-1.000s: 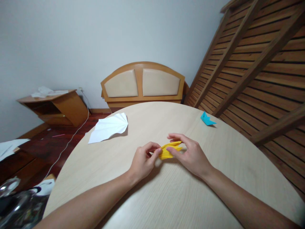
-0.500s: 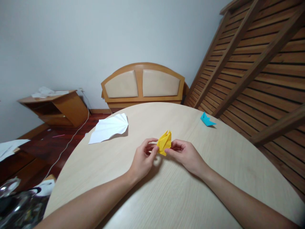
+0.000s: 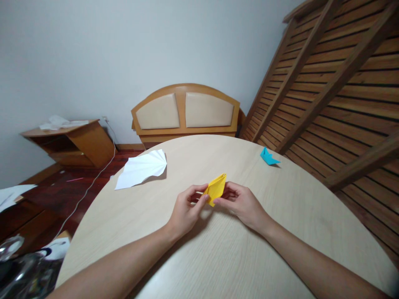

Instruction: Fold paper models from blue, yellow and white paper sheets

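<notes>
A folded yellow paper piece [image 3: 215, 189] is held just above the round light wooden table [image 3: 237, 253], near its middle. My left hand [image 3: 185, 211] pinches its left lower corner between thumb and fingertips. My right hand [image 3: 245, 204] pinches its right side. The paper stands tilted, its pointed end up and to the right.
A pleated white paper fan shape [image 3: 141, 168] lies at the table's far left edge. A small blue folded paper boat [image 3: 268, 157] sits at the far right. Behind the table stand a wooden headboard [image 3: 185, 112], a slatted bed frame [image 3: 336, 83] leaning on the wall, and a low side table [image 3: 70, 141].
The yellow paper lay flat under my fingers a second ago. Both hands lifted it, turned it upright, then tilted it to the right.
</notes>
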`<act>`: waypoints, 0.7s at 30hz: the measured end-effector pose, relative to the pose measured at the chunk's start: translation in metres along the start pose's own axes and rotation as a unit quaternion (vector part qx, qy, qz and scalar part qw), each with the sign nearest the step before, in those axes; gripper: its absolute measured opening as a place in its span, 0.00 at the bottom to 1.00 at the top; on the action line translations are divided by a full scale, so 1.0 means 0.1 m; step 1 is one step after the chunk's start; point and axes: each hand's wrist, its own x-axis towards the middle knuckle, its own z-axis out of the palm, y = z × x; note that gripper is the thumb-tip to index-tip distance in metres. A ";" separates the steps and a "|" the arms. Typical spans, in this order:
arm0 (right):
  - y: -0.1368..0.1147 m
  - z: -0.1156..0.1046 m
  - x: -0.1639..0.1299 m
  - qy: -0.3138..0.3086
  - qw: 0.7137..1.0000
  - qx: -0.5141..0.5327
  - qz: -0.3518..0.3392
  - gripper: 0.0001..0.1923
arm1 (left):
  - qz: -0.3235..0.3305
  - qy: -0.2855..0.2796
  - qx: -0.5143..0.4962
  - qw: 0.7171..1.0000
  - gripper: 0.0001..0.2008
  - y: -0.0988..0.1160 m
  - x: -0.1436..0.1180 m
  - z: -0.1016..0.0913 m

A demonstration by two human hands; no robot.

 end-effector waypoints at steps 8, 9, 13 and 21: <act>-0.01 -0.01 0.00 0.070 0.991 -0.077 -0.085 0.12 | 0.021 0.014 -0.097 0.995 0.13 0.00 0.03 0.03; -0.02 -0.01 0.00 0.059 0.990 -0.087 -0.094 0.11 | 0.014 0.014 -0.101 0.995 0.13 0.01 0.03 0.03; -0.03 -0.03 0.01 0.058 0.978 -0.149 -0.138 0.05 | -0.012 0.011 -0.105 0.994 0.14 0.00 0.03 0.02; -0.03 -0.14 -0.03 0.002 0.877 -0.332 -0.346 0.08 | -0.046 0.046 -0.136 0.989 0.20 -0.03 0.07 0.01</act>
